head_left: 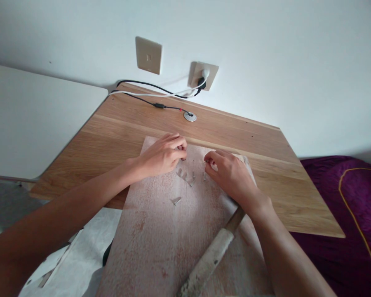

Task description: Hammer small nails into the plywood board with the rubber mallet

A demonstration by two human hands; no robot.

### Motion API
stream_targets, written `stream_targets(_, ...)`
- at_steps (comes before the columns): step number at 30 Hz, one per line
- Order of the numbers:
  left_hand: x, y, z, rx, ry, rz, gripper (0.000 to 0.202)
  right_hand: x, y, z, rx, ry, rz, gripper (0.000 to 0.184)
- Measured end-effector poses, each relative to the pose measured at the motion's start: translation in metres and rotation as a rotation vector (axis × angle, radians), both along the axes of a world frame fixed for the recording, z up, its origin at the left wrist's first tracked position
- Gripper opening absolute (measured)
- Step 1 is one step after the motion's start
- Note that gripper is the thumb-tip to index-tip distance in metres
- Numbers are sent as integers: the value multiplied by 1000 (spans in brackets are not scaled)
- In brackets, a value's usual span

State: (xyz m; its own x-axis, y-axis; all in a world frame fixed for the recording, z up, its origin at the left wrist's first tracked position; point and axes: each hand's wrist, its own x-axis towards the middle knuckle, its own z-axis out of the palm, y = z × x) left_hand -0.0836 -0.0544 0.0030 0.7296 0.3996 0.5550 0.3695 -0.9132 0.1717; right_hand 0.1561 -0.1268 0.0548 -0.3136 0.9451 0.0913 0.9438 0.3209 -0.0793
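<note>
Can see one left hand curled above one board on the tabletop; cannot tell whether gripping anything. Can count at least five small nails on the board, some blurred. Then one tool handle, cut off below, upper end hidden behind one right hand, curled, apart from the left, with hold unclear.

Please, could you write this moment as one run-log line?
left hand: fingers curled over whitish wooden board | right hand: fingertips close together, grip unclear | small silvery metal nails: on board | long off-white tool handle: on board
</note>
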Motion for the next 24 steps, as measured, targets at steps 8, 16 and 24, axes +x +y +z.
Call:
stream_targets(8,0,0,1,-4,18,-10,34,4,0,1,-17,15,58,16)
stream_targets(16,0,0,2,16,18,-8,33,4,9,8,-19,-1,107,22)
stream_targets(24,-1,-1,1,8,32,-4,32,18,-13,17,73,216,120,14)
